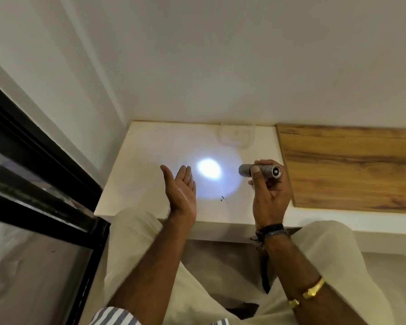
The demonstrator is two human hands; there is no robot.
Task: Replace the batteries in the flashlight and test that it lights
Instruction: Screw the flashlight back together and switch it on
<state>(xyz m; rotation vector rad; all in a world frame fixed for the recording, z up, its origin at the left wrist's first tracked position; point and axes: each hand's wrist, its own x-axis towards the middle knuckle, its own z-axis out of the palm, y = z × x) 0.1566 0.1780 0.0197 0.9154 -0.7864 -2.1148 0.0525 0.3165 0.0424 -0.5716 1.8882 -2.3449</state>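
step: light test | flashlight lit, gripped in right hand over tabletop, just right of beam spot | left hand empty, flat open, left of spot | tip: hold steady, confirm spot stays bright, no flicker

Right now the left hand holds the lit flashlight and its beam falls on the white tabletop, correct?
Not quite. The head view shows the right hand holding the flashlight; the left hand is open and empty. The rest holds: the flashlight is lit and its beam spot falls on the white tabletop.
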